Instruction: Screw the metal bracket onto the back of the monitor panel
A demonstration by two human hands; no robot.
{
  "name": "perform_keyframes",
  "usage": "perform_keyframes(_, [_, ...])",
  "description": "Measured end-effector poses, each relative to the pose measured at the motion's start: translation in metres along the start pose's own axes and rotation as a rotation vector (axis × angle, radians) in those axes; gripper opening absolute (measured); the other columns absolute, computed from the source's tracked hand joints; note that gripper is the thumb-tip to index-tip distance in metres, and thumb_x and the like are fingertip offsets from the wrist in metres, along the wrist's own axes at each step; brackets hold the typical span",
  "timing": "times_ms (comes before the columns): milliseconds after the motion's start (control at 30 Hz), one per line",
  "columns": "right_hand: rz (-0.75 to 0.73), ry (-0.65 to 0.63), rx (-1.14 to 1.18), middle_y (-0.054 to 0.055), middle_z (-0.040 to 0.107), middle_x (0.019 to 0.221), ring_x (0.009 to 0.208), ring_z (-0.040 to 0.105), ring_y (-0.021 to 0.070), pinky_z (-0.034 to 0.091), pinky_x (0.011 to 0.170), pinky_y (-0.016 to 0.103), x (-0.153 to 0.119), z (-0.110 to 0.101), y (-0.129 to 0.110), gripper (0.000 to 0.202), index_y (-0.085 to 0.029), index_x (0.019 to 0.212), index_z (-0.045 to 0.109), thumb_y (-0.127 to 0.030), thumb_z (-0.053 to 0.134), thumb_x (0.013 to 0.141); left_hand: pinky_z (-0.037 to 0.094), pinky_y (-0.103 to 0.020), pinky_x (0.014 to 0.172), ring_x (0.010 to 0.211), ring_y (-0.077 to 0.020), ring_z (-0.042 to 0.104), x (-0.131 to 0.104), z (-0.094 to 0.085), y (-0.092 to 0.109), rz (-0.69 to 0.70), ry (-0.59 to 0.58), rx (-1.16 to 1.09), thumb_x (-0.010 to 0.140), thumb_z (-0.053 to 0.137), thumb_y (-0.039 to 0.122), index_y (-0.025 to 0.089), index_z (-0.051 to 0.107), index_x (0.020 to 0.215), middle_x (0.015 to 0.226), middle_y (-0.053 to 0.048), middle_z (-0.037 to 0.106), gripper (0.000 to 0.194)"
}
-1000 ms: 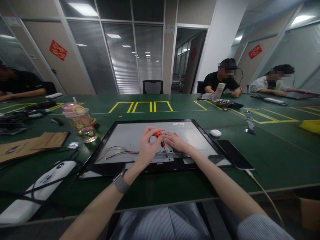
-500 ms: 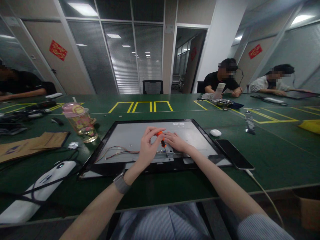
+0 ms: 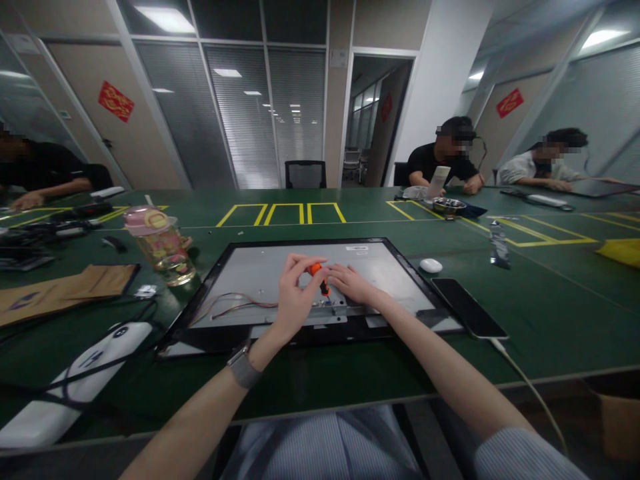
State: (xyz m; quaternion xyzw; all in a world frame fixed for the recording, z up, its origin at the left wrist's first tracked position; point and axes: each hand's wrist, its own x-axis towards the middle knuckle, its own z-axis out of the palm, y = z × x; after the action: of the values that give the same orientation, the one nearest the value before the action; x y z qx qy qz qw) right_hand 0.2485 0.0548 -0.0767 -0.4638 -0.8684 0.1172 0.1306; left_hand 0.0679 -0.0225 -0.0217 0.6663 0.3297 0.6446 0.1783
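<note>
A flat panel with a grey back and black frame lies on the green table. My left hand pinches the handle of an orange and black screwdriver. The screwdriver leans, its shaft pointing down at a metal bracket near the panel's front edge. My right hand rests on the panel just right of the screwdriver, its fingers stretched out towards the handle. Thin wires run leftward from the bracket over the panel.
A pink-lidded bottle and white power strip are at the left. A phone on a cable and a white case lie right of the panel. Across the table a person sits by a metal bowl.
The screwdriver handle and my left fingers have shifted slightly to the left. My right hand has hardly moved. At far left, a person's hand has come into view on the table.
</note>
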Motion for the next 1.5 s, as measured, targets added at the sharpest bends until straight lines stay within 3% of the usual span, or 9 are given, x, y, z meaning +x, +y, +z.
perform_keyframes(333, [-0.002,0.012,-0.004,0.007,0.036,0.147,0.137,0.027,0.0285,0.018,0.108,0.059,0.0,0.0003,-0.0022,0.042,-0.026,0.135,0.045,-0.033,0.026,0.099,0.045,-0.03,0.084,0.091,-0.0157,0.058,-0.0006,-0.0015,0.0065,-0.034,-0.086,-0.118,0.093,0.043,0.026,0.019,0.062,0.109,0.096,-0.007,0.059,0.025])
perform_keyframes(567, [0.0,-0.001,-0.01,0.008,0.039,0.145,0.136,0.027,0.0277,0.017,0.108,0.059,0.0,0.0005,-0.0012,0.041,-0.026,0.133,0.047,-0.034,0.026,0.099,0.046,-0.026,0.077,0.082,-0.0136,0.055,0.0004,-0.0015,0.0032,-0.033,0.032,-0.019,0.085,0.058,0.029,0.02,0.069,0.09,0.087,-0.003,0.052,0.015])
perform_keyframes(767, [0.007,0.007,-0.011,0.009,0.039,0.144,0.136,0.028,0.0279,0.018,0.108,0.058,-0.0004,-0.0002,-0.0028,0.041,-0.025,0.133,0.048,-0.033,0.026,0.099,0.046,-0.029,0.082,0.088,-0.0147,0.058,0.0002,-0.0029,0.0071,-0.021,-0.019,-0.053,0.093,0.043,0.024,0.018,0.065,0.102,0.094,-0.006,0.061,0.024])
perform_keyframes(967, [-0.007,0.009,-0.015,0.008,0.038,0.145,0.136,0.028,0.029,0.018,0.107,0.06,0.0006,0.0015,0.0002,0.042,-0.025,0.134,0.046,-0.035,0.026,0.099,0.048,-0.026,0.077,0.086,-0.0138,0.057,0.0012,-0.0017,0.0047,-0.009,-0.026,-0.059,0.085,0.059,0.028,0.02,0.069,0.096,0.094,-0.005,0.056,0.017])
perform_keyframes(1267, [-0.001,0.012,-0.023,0.009,0.039,0.144,0.135,0.03,0.0278,0.019,0.107,0.059,0.0001,-0.0001,-0.0034,0.042,-0.024,0.133,0.048,-0.033,0.026,0.098,0.047,-0.036,0.092,0.098,-0.0173,0.062,0.002,-0.0009,0.0022,-0.123,-0.129,-0.24,0.093,0.041,0.026,0.02,0.058,0.118,0.109,-0.009,0.064,0.031])
perform_keyframes(1367, [-0.013,0.014,-0.021,0.009,0.039,0.145,0.135,0.029,0.0276,0.018,0.107,0.059,0.0003,0.0009,-0.0019,0.042,-0.024,0.132,0.048,-0.033,0.025,0.099,0.049,-0.033,0.088,0.095,-0.0161,0.061,0.0017,0.0,0.0007,-0.11,-0.14,-0.222,0.092,0.045,0.026,0.021,0.059,0.119,0.107,-0.008,0.063,0.031])
perform_keyframes(1500, [-0.025,0.027,-0.009,0.009,0.039,0.145,0.135,0.03,0.0276,0.017,0.108,0.059,0.0009,0.0033,0.0014,0.042,-0.024,0.133,0.047,-0.034,0.026,0.099,0.05,-0.027,0.079,0.087,-0.0141,0.058,0.0021,-0.0004,-0.0003,-0.057,-0.09,-0.107,0.083,0.061,0.027,0.021,0.067,0.103,0.095,-0.005,0.056,0.022])
